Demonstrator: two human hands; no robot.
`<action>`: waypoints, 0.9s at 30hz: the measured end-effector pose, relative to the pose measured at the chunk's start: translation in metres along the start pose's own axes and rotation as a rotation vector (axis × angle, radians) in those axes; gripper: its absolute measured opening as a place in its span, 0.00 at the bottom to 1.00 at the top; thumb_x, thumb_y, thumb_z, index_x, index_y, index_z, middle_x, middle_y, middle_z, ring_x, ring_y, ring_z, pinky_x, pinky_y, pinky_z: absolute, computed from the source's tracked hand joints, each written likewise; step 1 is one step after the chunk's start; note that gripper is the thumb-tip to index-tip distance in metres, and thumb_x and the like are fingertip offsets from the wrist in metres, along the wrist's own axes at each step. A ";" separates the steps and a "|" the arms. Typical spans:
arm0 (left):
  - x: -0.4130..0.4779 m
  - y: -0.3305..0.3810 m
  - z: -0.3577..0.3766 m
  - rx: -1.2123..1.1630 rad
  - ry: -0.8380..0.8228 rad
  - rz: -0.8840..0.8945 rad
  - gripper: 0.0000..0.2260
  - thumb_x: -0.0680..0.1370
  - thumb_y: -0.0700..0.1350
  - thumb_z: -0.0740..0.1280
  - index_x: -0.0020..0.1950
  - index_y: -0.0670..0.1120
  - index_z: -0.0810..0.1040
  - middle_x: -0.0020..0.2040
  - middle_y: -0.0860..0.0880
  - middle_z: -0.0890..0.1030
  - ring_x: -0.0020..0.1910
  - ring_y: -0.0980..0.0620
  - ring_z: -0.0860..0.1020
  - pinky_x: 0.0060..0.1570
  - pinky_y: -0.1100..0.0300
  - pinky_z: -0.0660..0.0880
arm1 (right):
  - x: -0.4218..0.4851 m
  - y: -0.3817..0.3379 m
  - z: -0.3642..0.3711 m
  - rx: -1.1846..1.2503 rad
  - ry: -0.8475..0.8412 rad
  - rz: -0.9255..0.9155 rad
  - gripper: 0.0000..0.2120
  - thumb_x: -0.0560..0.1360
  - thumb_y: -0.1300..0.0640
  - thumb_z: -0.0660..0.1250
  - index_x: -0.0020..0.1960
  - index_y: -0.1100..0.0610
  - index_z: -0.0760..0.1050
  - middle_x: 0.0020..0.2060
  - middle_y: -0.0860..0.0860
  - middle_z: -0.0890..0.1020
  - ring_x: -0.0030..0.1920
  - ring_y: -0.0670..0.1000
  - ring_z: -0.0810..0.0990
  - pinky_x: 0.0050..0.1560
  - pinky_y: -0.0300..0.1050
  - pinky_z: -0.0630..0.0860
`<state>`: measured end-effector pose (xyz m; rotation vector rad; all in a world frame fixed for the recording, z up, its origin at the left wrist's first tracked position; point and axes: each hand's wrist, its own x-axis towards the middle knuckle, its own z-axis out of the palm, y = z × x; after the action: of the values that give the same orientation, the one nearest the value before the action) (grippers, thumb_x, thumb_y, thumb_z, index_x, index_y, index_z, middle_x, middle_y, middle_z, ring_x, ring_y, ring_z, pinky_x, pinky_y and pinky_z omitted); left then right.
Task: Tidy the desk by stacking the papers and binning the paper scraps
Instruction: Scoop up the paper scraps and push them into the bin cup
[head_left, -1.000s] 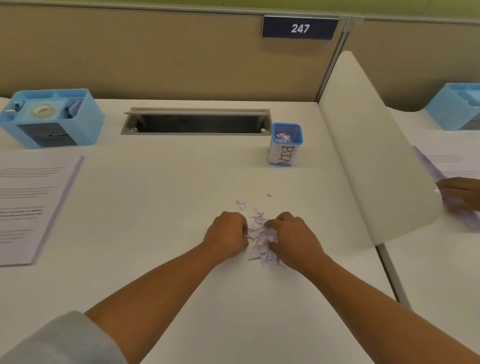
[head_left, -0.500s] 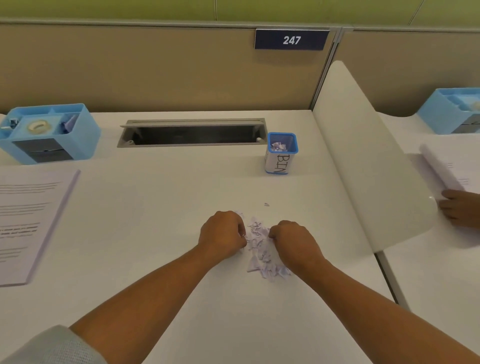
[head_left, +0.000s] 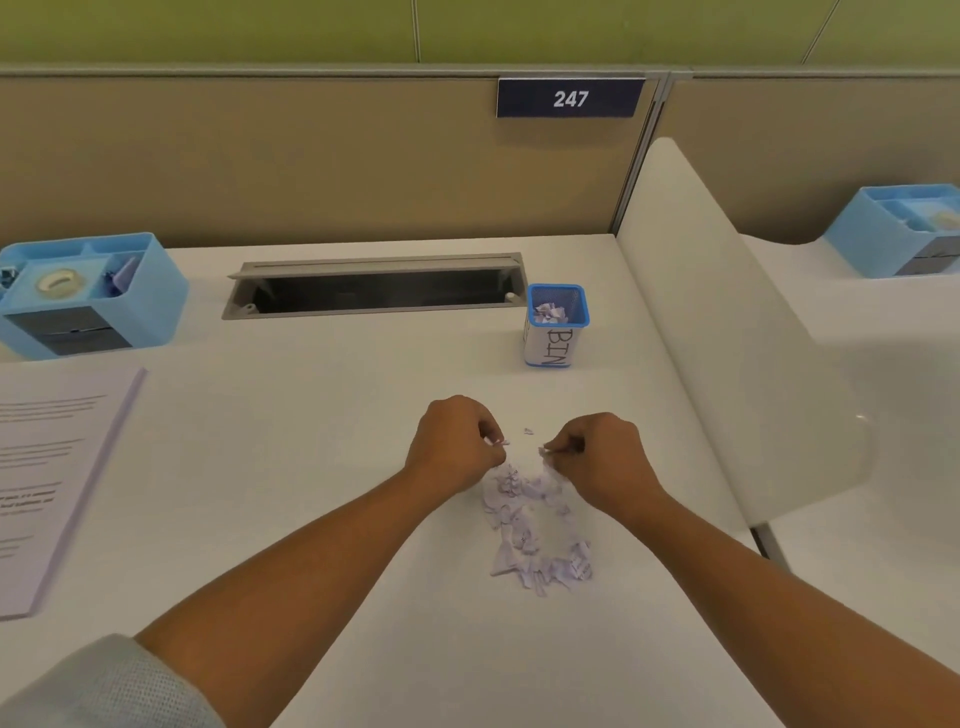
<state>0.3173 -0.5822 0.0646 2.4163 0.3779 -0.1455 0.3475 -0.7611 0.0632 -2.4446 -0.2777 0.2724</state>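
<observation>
Left hand (head_left: 453, 441) and right hand (head_left: 602, 453) each pinch a small white scrap at the far edge of the heap of torn white paper scraps (head_left: 530, 519); cupping the heap together should best feed the blue mesh bin (head_left: 557, 325) beyond.

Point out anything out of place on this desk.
Torn scraps lie loose in a heap on the desk, not in the bin, which already holds some. One stray bit sits apart, beyond the heap.
</observation>
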 end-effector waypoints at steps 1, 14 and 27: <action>0.004 0.003 -0.001 -0.027 -0.001 -0.003 0.02 0.70 0.44 0.77 0.41 0.49 0.85 0.37 0.52 0.82 0.36 0.53 0.79 0.37 0.62 0.76 | 0.004 -0.002 -0.003 0.043 0.010 0.017 0.02 0.71 0.60 0.76 0.40 0.57 0.85 0.33 0.44 0.82 0.32 0.38 0.76 0.31 0.22 0.68; 0.080 0.059 -0.029 -0.117 0.024 0.057 0.04 0.73 0.42 0.76 0.45 0.45 0.85 0.42 0.48 0.83 0.40 0.51 0.81 0.34 0.66 0.74 | 0.080 -0.026 -0.045 0.141 0.182 0.079 0.09 0.71 0.58 0.76 0.49 0.54 0.79 0.38 0.50 0.83 0.41 0.48 0.81 0.30 0.30 0.67; 0.168 0.101 -0.023 -0.098 0.019 -0.005 0.07 0.73 0.41 0.76 0.49 0.39 0.85 0.48 0.43 0.85 0.47 0.46 0.84 0.48 0.53 0.82 | 0.183 -0.035 -0.059 -0.070 0.181 0.114 0.08 0.73 0.60 0.73 0.51 0.62 0.83 0.47 0.58 0.85 0.47 0.56 0.83 0.48 0.47 0.81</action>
<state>0.5088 -0.6018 0.1105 2.3217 0.3903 -0.1033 0.5331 -0.7204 0.1074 -2.5384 -0.0704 0.0896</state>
